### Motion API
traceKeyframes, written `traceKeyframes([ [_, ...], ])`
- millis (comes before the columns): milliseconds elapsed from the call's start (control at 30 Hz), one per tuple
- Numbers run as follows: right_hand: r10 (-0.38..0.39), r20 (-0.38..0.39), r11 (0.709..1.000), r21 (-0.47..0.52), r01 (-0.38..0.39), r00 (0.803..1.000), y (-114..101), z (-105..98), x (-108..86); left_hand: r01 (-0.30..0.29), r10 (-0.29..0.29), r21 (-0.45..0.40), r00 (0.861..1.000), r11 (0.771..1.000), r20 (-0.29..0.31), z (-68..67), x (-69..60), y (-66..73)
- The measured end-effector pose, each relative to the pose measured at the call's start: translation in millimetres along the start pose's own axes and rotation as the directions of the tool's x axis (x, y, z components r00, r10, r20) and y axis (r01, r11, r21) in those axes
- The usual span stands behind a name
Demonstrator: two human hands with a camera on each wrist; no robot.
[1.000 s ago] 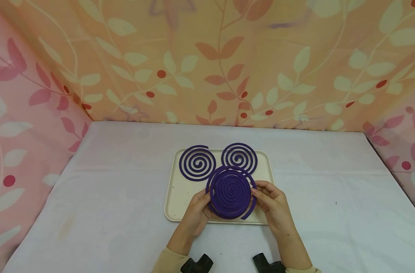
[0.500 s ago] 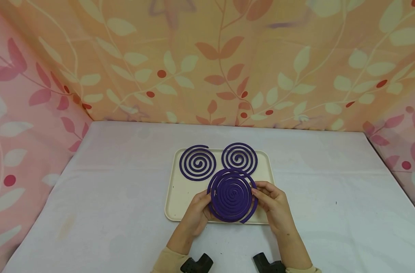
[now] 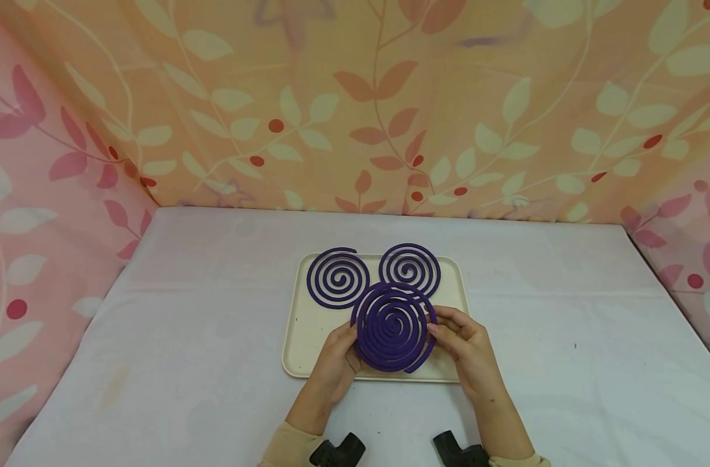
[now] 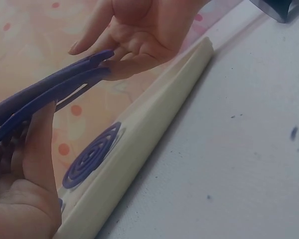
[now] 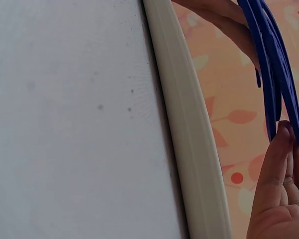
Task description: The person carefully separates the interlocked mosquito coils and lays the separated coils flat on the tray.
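Above the front of the cream tray [image 3: 296, 344], both hands hold a pair of purple mosquito coils [image 3: 392, 324], one nested or layered over the other. The left hand [image 3: 335, 360] grips their left edge, its thumb along the rim and other fingers partly hidden below. On the opposite side, the right hand [image 3: 466, 344] pinches the edge between thumb and fingers. In the right wrist view, the layers of the mosquito coils [image 5: 274, 64] stand slightly apart around a fingertip. The left wrist view also shows the coils [image 4: 50, 92] tilted and parted at the edge.
Two single mosquito coils lie at the tray's back: a left coil [image 3: 338, 279] and a right coil [image 3: 409, 269], the latter partly overlapped in view by the held pair. Black devices [image 3: 339, 449] sit near both wrists. White cloth [image 3: 185, 324] covers the table; patterned curtains [image 3: 378, 117] surround it.
The held coils dip toward the person, then rise and shift slightly left. Gaps between their turns look wider now. Both hands stay nearly in place; the coils on the tray have not moved.
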State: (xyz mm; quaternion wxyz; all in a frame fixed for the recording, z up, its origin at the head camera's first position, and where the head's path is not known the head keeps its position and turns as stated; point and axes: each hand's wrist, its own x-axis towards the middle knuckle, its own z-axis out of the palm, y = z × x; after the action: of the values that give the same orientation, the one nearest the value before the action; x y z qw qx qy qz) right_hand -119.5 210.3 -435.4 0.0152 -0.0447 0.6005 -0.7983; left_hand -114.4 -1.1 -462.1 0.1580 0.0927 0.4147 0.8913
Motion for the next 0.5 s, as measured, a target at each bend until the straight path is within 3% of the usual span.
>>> traceKeyframes([
  [267,-0.029,0.062,0.999,0.047,0.026,0.998,0.7,-1.8,-0.8,-0.011,0.011,-0.024,1.000,1.000,0.005,-0.7,0.6,0.8],
  [500,-0.043,0.094,0.996,0.079,0.036,0.995,0.9,-1.4,-0.3,-0.061,0.063,-0.091,0.998,0.994,0.020,-2.4,1.3,-0.5],
])
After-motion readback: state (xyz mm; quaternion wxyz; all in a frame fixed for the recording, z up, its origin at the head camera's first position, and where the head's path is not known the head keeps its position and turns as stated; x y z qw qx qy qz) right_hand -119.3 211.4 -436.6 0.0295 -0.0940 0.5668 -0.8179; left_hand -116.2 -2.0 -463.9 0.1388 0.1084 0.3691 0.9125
